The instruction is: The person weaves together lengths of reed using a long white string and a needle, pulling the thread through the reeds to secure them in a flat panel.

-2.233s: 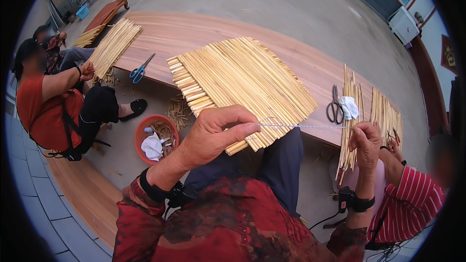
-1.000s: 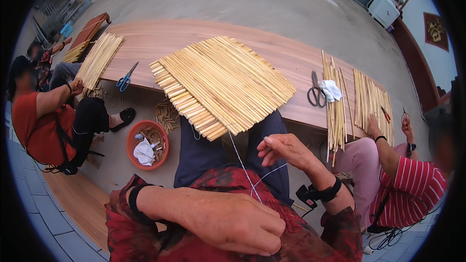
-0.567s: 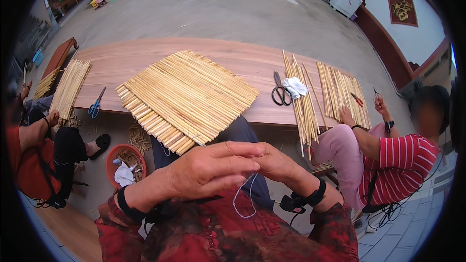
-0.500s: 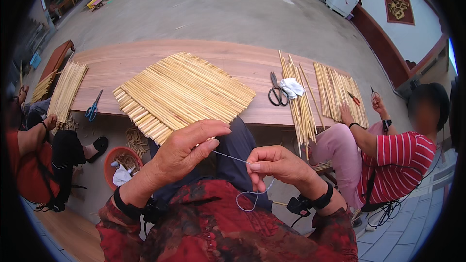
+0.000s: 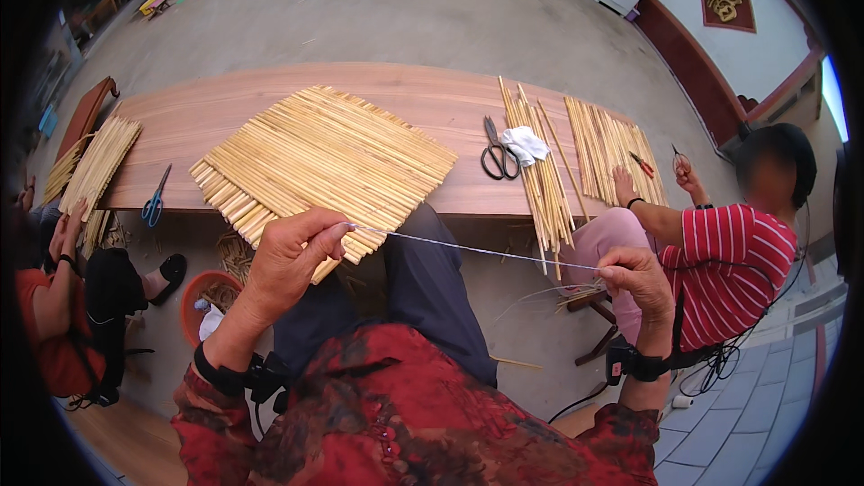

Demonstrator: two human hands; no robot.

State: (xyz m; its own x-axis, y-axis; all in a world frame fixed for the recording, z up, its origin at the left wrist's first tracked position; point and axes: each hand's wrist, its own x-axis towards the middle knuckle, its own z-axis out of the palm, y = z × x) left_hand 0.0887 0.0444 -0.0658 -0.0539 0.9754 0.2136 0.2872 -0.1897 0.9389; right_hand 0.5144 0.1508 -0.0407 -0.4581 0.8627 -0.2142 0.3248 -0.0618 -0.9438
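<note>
A thin whitish string (image 5: 477, 248) runs taut between my two hands, above my lap. My left hand (image 5: 292, 256) pinches one end between thumb and fingers, close to the near corner of a mat of straw-coloured stalks (image 5: 333, 157). The mat lies on the wooden table, its near part jutting past the edge over my knees. Off to the right, my right hand (image 5: 641, 281) is closed on the string's other part, with a loose blurred tail hanging beside it.
Black-handled scissors (image 5: 499, 151), a white cloth (image 5: 525, 145) and loose stalks (image 5: 544, 184) lie right of the mat; blue scissors (image 5: 155, 198) lie left. A person in a striped shirt (image 5: 733, 256) sits right, another person (image 5: 56, 306) left. An orange bucket (image 5: 194, 306) stands on the floor.
My right hand has moved far to the right and a little up, drawing the string out straight. Its loop below the fingers is gone. My left hand has shifted slightly left.
</note>
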